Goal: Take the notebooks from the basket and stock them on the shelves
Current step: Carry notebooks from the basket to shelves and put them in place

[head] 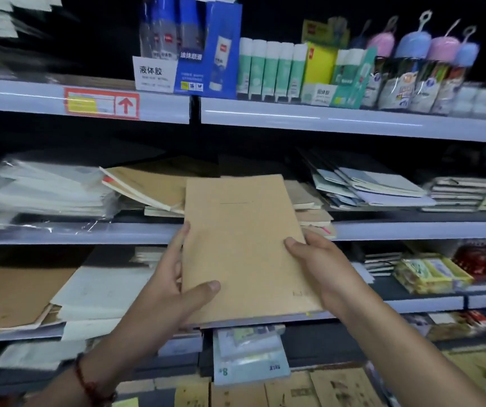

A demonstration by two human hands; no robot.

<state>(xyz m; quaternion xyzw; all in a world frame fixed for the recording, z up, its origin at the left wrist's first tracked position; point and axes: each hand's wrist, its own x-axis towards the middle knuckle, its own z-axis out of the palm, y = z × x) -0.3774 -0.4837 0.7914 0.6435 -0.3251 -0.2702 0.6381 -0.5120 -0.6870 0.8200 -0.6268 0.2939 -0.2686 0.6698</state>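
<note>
Left hand [171, 284] grips notebook [243, 248] at lower left edge, thumb on cover. Notebook at frame centre, held up before middle shelf [412, 229], above its lip, not yet laid down. Right hand [323, 271] clamps right edge. Brown stack [145, 186] already on shelf behind, left of centre. Basket out of view; remaining count unknown. Glue sticks [271, 69] upper right. Dim shop aisle, edges blurred.

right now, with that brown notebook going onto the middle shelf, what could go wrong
1. The brown notebooks already on the middle shelf lie tilted and uneven, so pushing the held notebook in might shove them askew.
2. The left hand and right hand grip only its near end, so the far end may sag or catch on the stack.
</note>
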